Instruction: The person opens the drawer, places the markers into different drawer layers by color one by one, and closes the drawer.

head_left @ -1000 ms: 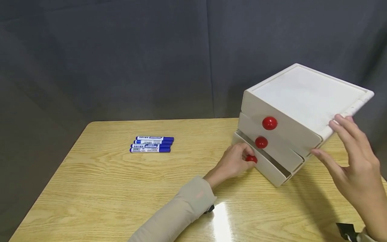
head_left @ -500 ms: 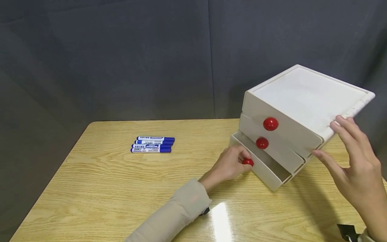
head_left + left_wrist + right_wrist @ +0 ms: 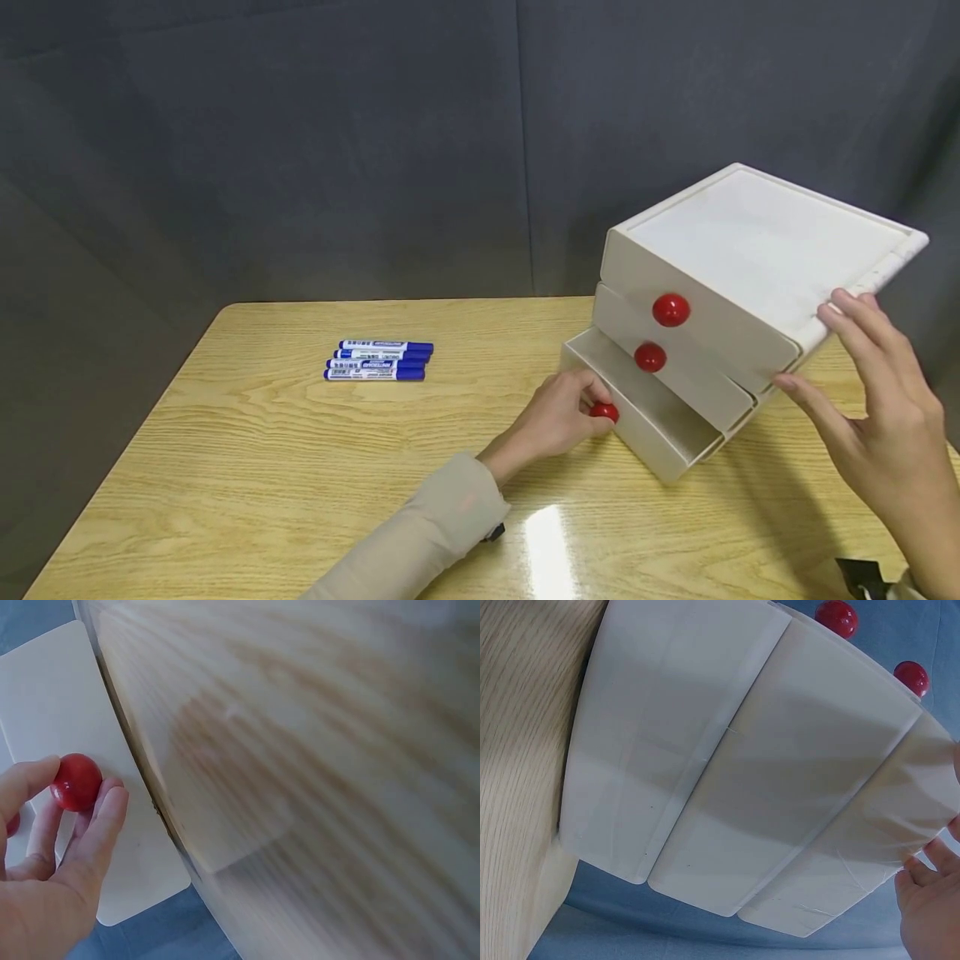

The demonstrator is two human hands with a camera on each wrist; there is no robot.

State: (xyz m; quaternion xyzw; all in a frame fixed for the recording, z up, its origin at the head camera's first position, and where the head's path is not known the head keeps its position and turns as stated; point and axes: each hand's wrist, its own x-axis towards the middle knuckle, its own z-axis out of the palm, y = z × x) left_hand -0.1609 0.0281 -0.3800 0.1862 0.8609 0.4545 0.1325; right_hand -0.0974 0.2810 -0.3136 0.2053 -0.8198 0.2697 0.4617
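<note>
A white desktop cabinet point(image 3: 772, 250) with three stacked drawers stands at the right of the table, each drawer bearing a round red knob. The bottom drawer point(image 3: 649, 442) is pulled partly out, its visible inside bare. My left hand point(image 3: 557, 419) pinches the lowest red knob point(image 3: 76, 782) between thumb and fingers, as the left wrist view shows closely. The upper two drawers are closed. At the cabinet's upper right edge, my right hand point(image 3: 888, 408) rests with fingers extended against the top and side. The right wrist view shows the cabinet's side wall point(image 3: 780, 750) beside those fingertips.
Several whiteboard markers point(image 3: 378, 360) with blue caps lie side by side left of the middle of the wooden table point(image 3: 262, 467). A dark grey curtain point(image 3: 375, 150) hangs behind the table's back edge.
My left hand has drawn the bottom drawer further out by its knob, toward the lower left. The right hand has stayed at the cabinet's edge. The markers lie where they were.
</note>
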